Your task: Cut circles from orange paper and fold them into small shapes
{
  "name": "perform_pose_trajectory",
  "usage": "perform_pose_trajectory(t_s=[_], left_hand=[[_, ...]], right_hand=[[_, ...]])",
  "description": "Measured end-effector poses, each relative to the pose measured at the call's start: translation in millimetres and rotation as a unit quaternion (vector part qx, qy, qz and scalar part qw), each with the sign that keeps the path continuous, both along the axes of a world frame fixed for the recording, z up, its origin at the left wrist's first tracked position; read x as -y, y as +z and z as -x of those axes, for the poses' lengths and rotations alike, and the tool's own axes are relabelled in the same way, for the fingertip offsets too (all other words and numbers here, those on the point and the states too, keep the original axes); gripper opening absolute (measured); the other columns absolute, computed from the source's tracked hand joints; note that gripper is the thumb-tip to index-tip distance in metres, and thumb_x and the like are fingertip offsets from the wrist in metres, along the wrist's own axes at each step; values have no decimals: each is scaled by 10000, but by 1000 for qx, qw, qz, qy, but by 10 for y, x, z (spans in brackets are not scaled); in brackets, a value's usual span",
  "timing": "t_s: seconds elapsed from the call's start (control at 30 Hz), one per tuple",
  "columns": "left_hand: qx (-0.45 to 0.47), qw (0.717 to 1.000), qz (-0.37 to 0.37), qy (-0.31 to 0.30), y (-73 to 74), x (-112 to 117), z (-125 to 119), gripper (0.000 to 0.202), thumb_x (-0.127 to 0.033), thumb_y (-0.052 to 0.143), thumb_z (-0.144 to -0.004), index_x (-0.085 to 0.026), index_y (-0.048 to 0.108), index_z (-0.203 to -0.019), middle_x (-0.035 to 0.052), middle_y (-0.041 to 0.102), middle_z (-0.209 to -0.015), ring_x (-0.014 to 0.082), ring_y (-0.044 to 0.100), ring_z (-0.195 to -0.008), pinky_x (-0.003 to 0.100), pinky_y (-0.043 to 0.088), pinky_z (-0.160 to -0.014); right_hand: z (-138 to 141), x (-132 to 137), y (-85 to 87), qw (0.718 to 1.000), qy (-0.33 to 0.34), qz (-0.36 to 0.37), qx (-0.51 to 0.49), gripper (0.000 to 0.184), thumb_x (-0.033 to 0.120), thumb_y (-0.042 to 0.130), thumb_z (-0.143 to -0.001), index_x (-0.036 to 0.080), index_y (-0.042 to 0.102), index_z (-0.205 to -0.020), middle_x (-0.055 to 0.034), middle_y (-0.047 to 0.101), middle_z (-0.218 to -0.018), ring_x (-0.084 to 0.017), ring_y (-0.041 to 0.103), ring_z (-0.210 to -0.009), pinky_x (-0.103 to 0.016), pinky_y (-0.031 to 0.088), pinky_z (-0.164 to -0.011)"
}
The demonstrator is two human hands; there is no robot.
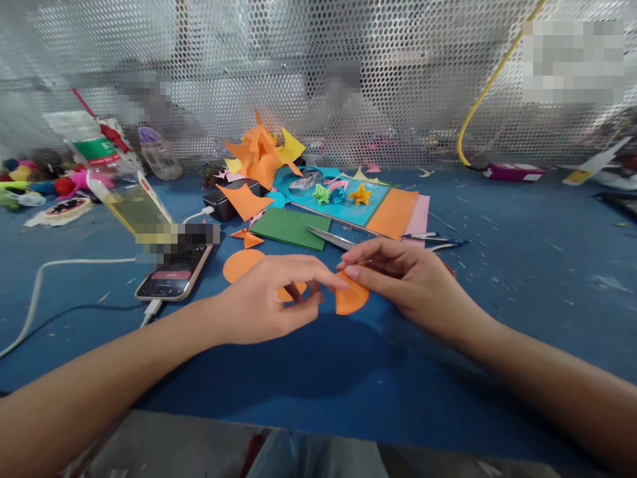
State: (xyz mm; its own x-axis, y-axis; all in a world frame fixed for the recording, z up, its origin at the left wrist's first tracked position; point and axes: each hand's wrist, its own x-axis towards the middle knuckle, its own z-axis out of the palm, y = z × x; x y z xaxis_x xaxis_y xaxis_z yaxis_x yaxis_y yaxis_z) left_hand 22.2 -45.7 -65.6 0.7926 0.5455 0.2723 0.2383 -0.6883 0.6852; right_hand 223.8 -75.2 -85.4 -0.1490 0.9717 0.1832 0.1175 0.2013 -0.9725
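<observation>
My right hand [405,275] pinches a folded orange paper piece [352,300] with a rounded lower edge, between thumb and fingers. From the other side, my left hand [279,292] reaches over with its index fingertip at the paper's left edge; its thumb and fingers are apart. Under and beside my left hand lie orange paper discs [242,264], one partly covered. Scissors [331,239] show their blades just beyond my right hand, which hides their middle; I cannot tell whether it touches them.
Behind the hands lie green paper [291,228], orange sheets [393,212] and small paper stars [360,194]. Orange scraps [259,156] are heaped at the back. On the left a phone [176,272] with a white cable leans near a bottle [97,143]. A perforated metal screen [298,66] stands behind.
</observation>
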Motion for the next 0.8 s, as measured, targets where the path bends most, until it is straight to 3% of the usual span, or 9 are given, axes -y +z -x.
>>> perform_pose_trajectory(t_s=[0.17, 0.33, 0.53, 0.8], left_hand=[[12, 996, -79, -26, -32, -30, -4, 195, -116, 544, -818, -164, 653, -972, 37, 629, -860, 98, 586, -759, 208, 481, -691], [61, 989, -134, 30, -7, -24, -20, 138, -134, 558, -818, -148, 665, -906, 46, 630, -892, 89, 590, -765, 186, 490, -689], [41, 992, -61, 105, 24, 16, -25, 129, -205, 577, -815, -159, 661, -901, -3, 674, -772, 76, 606, -647, 149, 501, -591], [29, 988, 34, 150, 33, 14, -32, 164, -294, 604, -793, -177, 648, -900, -12, 654, -761, 79, 592, -642, 147, 489, -553]], right_hand=[[11, -5, -15, 999, 27, 30, 36, 160, 315, 651, -746, 193, 619, -846, 9, 639, -753, -107, 602, -663, -199, 473, -574], [38, 44, 8, 995, 30, 19, 97, 167, 349, 564, -803, 195, 617, -838, 19, 588, -673, -99, 560, -564, -210, 438, -510], [45, 116, 59, 991, 11, -44, 122, 231, 387, 490, -854, 199, 624, -848, 37, 519, -565, -84, 486, -479, -195, 395, -443], [48, 84, 1, 994, 8, -15, 109, 140, 324, 610, -778, 200, 605, -844, 36, 601, -626, -59, 426, -437, -171, 362, -380]])
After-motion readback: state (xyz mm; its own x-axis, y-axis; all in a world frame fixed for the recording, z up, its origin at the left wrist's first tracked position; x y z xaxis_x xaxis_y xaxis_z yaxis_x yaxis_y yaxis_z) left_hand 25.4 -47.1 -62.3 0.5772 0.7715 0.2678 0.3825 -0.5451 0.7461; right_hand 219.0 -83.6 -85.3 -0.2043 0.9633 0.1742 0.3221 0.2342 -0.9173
